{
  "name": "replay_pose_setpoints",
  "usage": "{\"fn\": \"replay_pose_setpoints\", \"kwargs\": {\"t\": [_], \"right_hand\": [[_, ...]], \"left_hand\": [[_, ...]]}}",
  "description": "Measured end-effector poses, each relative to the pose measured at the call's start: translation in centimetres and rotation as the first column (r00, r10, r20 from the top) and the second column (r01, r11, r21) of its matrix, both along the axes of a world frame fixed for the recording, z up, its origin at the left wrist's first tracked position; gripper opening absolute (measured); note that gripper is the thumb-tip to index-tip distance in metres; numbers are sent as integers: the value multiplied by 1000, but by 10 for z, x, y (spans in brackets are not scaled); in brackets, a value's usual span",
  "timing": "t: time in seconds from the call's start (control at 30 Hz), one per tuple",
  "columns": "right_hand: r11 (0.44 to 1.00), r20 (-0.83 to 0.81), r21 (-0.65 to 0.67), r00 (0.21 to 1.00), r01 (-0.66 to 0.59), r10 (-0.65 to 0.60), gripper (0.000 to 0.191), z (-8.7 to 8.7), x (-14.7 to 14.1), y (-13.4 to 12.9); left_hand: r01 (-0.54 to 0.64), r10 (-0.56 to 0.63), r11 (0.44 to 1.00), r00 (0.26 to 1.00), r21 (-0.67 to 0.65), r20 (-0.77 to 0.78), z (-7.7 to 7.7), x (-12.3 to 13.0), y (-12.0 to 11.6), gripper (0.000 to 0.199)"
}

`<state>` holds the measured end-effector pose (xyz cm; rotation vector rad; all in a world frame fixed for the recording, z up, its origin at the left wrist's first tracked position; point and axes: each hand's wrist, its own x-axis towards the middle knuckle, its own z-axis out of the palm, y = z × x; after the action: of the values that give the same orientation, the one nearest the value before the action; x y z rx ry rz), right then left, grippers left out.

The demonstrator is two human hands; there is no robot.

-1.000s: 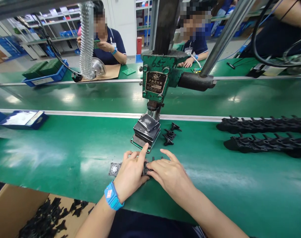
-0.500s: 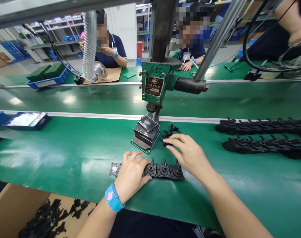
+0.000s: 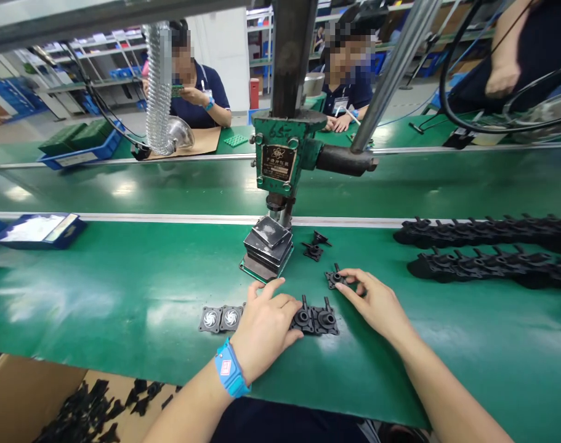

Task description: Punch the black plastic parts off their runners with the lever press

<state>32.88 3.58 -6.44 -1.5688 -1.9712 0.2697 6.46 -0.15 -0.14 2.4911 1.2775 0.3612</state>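
Observation:
My left hand [image 3: 265,325] is curled over the middle of a row of square black plastic housings [image 3: 327,319]. Its thumb and fingers straddle a housing that is mostly hidden beneath the palm. To its left, two bases with white swirl-patterned rotors [image 3: 210,319] lie exposed; on the right, two housings with upright spouts show. Above the row's right end, my right hand [image 3: 370,301] pinches a black plastic cover [image 3: 334,279] with a spout. Two similar loose black covers [image 3: 313,251] lie beyond it, beside the press.
A green hand press [image 3: 278,154] stands ahead, above a stack of finned metal blocks [image 3: 267,246]. Two long rows of black housings [image 3: 488,267] lie at right. A blue tray [image 3: 40,231] sits at left. Below the bench edge is a carton [image 3: 26,394] of black parts. Co-workers sit across.
My right hand has drawn a black cover from the loose group toward me and rightward. My left hand has slid right along the row, exposing a second white rotor.

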Motion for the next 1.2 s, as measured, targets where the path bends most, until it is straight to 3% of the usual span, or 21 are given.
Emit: {"fn": "replay_pose_setpoints", "kwargs": {"t": [0.1, 0.23, 0.33, 0.43, 0.57, 0.63, 0.77, 0.9, 1.2], "right_hand": [[999, 14, 27, 1000, 25, -26, 39, -1, 2, 0], [999, 2, 42, 999, -35, 35, 34, 4, -3, 1], [993, -42, 110, 999, 38, -33, 35, 25, -13, -12], [959, -112, 253, 989, 126, -100, 29, 56, -40, -35], [908, -71, 393, 980, -145, 188, 10, 85, -98, -55], [888, -65, 384, 952, -253, 299, 5, 85, -127, -56], [876, -49, 347, 926, -335, 373, 9, 69, -160, -47], [873, 10, 279, 911, -399, 413, 14, 57, -165, -40], [892, 111, 228, 920, -391, 375, 8, 56, -166, -38]], "left_hand": [[6, -6, 1000, 1000, -18, -22, 2, 6, 2, 41], [-30, 30, 999, 1000, 15, -6, 9, -17, -5, 77], [-116, 117, 993, 993, 29, -16, 8, -55, -12, 101], [-161, 161, 987, 987, 0, -29, -2, -88, -17, 102], [-142, 143, 989, 989, -53, 26, -16, -98, -16, 96], [-142, 146, 987, 987, -72, 63, -18, -93, -14, 93], [-151, 159, 985, 981, -82, 108, -16, -86, -11, 91], [-163, 175, 981, 978, -104, 116, -14, -86, -11, 97], [-179, 190, 979, 975, -99, 112, -15, -85, -11, 100]]}}
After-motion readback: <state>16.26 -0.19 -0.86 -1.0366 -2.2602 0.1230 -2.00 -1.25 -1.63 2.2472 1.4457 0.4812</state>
